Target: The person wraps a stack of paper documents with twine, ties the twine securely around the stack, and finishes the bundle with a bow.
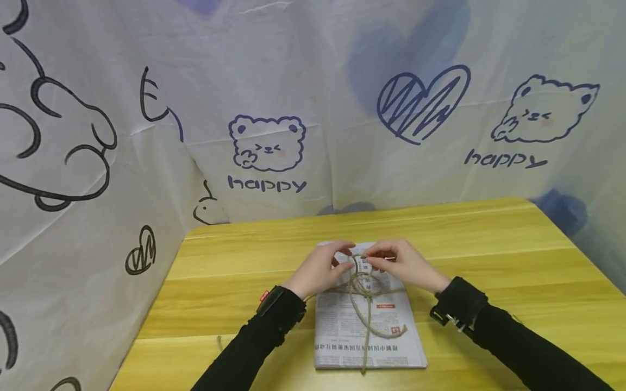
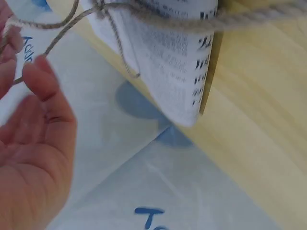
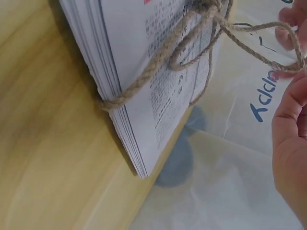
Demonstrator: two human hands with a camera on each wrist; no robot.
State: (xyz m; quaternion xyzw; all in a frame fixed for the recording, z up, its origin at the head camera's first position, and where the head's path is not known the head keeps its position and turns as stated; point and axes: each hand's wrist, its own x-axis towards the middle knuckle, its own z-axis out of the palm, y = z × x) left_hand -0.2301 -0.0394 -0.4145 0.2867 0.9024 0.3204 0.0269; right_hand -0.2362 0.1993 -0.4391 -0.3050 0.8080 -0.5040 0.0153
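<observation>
A stack of folded newspapers (image 1: 337, 326) lies on the table, bound crosswise with brown jute twine (image 1: 368, 320). Knotted twine forms loops near the middle of the stack, and two loose ends trail toward the near edge. At the far part of the stack, my left hand (image 1: 320, 269) holds the raised twine loop near its thumb and curled fingers. Opposite it, my right hand (image 1: 408, 264) pinches the same loop between thumb and fingertips. In the right wrist view, the twine (image 3: 259, 57) rises from the knot to the right hand (image 3: 292, 124). The exact finger contact is partly hidden.
The yellow wood-grain table (image 1: 235, 266) extends around the stack. A short twine end (image 1: 219, 342) shows beside the left forearm. A pale cloth (image 1: 274, 81) with bear and heart drawings hangs behind the table and along its left side.
</observation>
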